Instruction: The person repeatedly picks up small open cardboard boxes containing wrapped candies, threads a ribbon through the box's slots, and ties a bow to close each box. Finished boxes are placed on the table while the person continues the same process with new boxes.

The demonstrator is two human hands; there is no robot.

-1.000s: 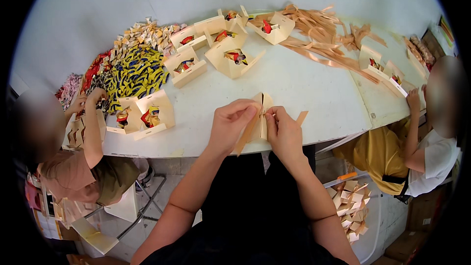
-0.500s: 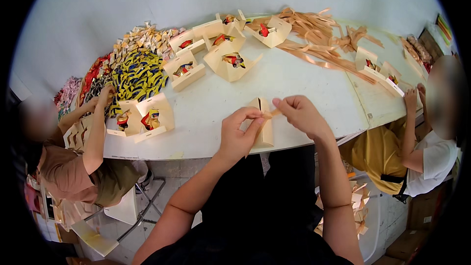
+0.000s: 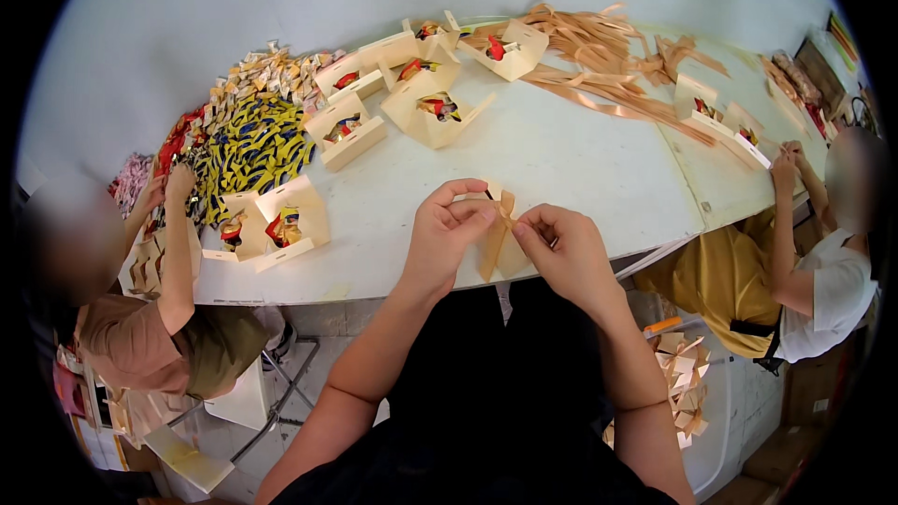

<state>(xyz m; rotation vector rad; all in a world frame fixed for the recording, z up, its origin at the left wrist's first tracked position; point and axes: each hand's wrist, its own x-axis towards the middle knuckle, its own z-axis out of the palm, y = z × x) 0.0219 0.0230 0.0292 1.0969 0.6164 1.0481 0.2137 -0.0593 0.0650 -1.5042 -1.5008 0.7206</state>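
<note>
A small cream cardboard box point(image 3: 513, 263) stands near the table's front edge, in front of me. A tan satin ribbon point(image 3: 507, 213) is drawn round it, with a knot or loop at the top and a tail hanging down its face. My left hand point(image 3: 447, 241) is at the box's left side, thumb and forefinger pinched on the ribbon near the knot. On the other side, my right hand point(image 3: 571, 254) has its fingertips closed on the ribbon just right of the knot. The fingers partly hide the ribbon's ends.
Open cream boxes point(image 3: 438, 122) holding wrapped sweets stand across the table. Piles of yellow-and-blue packets point(image 3: 257, 136) lie far left; loose tan ribbons point(image 3: 589, 47) lie at the back. Co-workers sit left and right. A clear bin point(image 3: 687, 393) of tied boxes is below right.
My right hand has come down and toward me, drawing the ribbon closer to the box. My left hand has shifted slightly left. The box's front now shows a ribbon tail.
</note>
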